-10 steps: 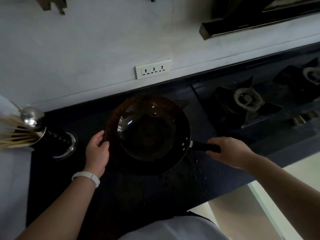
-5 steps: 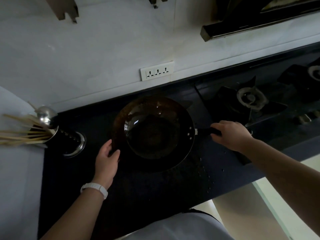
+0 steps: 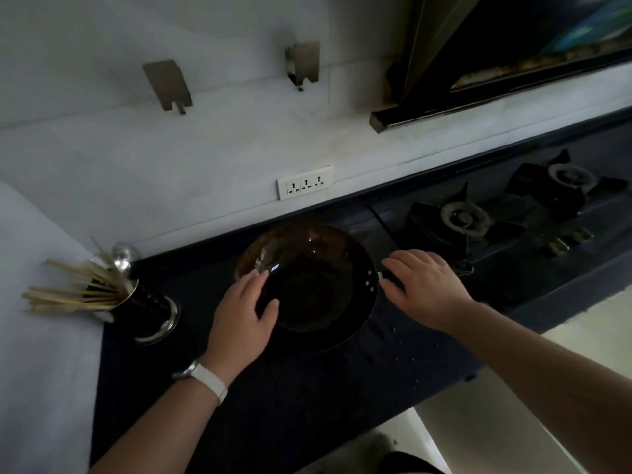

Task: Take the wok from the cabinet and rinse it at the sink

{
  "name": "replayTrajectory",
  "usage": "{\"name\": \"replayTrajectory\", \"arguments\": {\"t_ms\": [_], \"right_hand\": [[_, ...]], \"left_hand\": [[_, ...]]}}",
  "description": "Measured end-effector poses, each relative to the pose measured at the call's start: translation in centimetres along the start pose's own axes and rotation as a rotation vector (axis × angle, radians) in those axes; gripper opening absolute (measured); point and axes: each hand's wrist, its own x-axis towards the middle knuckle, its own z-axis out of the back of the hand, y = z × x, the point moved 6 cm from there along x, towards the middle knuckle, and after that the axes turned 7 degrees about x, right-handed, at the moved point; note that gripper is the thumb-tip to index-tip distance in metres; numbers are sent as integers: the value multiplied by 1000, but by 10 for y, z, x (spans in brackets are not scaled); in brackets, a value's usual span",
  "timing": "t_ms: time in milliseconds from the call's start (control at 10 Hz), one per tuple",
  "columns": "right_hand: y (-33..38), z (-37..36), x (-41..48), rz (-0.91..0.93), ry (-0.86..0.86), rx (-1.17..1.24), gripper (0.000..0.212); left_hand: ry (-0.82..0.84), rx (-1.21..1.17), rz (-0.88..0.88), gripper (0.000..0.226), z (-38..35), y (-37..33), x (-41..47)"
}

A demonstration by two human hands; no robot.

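wok point(image 3: 309, 285) on dark counter point(image 3: 290, 398), gas stove point(image 3: 478, 227) beside, white wall point(image 3: 171, 159)

Wok point(image 3: 314, 285): dark metal, glossy inside with brownish mottled rim; countertop point(image 3: 307, 398) dark, matt, finely speckled; utensil holder point(image 3: 150, 309) shiny metal base, pale wooden chopsticks point(image 3: 75, 292); wristband point(image 3: 208, 381) smooth white plastic.

Overall light: dim, underexposed, cool grey cast.
Brightest area: pale wall point(image 3: 205, 148) across the upper left of the frame; floor strip at lower right also light.
Darkest area: countertop point(image 3: 290, 388) in the centre, detail nearly lost.
Glare: one small white glint inside the wok point(image 3: 307, 289).
Distortion: wide-angle bending, counter edge slants, arms stretched at the lower corners.
Sharpness: soft, slightly grainy.
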Motion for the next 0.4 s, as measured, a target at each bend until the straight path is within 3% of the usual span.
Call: {"name": "replayTrajectory", "arguments": {"t_ms": [100,400], "right_hand": [[20,26,-15,66,-45,-6,52],[27,121,-95,152,-205,-103,62]], "left_hand": [[-56,187,-173,62,13,-32,-8],[-221,389,-371,60,47,-148,-84]]}}
